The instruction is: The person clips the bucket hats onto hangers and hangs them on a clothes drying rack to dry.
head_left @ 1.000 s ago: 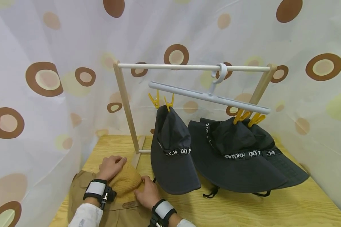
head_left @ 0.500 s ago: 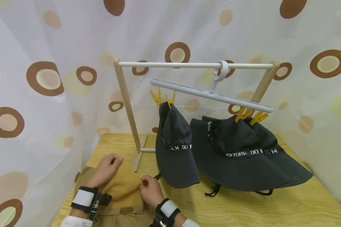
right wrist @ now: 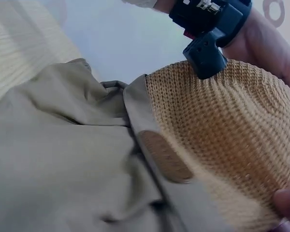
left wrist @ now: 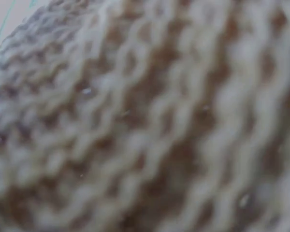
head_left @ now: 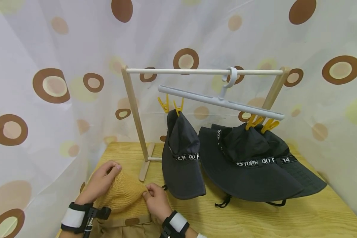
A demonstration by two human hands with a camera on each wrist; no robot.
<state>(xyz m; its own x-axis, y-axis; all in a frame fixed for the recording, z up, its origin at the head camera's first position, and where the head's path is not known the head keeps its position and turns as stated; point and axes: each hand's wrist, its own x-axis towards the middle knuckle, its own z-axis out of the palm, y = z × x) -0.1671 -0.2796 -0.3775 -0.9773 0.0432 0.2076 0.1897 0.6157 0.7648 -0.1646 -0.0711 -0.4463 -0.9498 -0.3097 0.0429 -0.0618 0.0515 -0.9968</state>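
A sun hat [head_left: 125, 193] with a yellow knitted crown and a khaki fabric brim [right wrist: 72, 150] lies at the lower left in the head view. My left hand [head_left: 102, 180] grips the crown's far left edge. On the other side, my right hand [head_left: 157, 200] pinches the crown's right edge between thumb and fingers, so the knit stretches between both hands. A small brown oval patch [right wrist: 162, 157] sits on the band where knit and khaki fabric join. Blurred knit [left wrist: 150, 116] fills the left wrist view. Part of the brim is hidden under my left forearm.
Right of my hands, dark bucket hats [head_left: 250, 168] hang from a tilted grey hanger [head_left: 193, 95] by yellow clothespins [head_left: 179, 106]. The hanger hooks over the white rail [head_left: 178, 71] of a wooden-legged rack. A patterned curtain [head_left: 77, 43] surrounds the wooden table [head_left: 241, 221].
My left hand has shifted left and drawn the knit crown up and taut. My right hand has gone from resting by the crown to pinching its edge.
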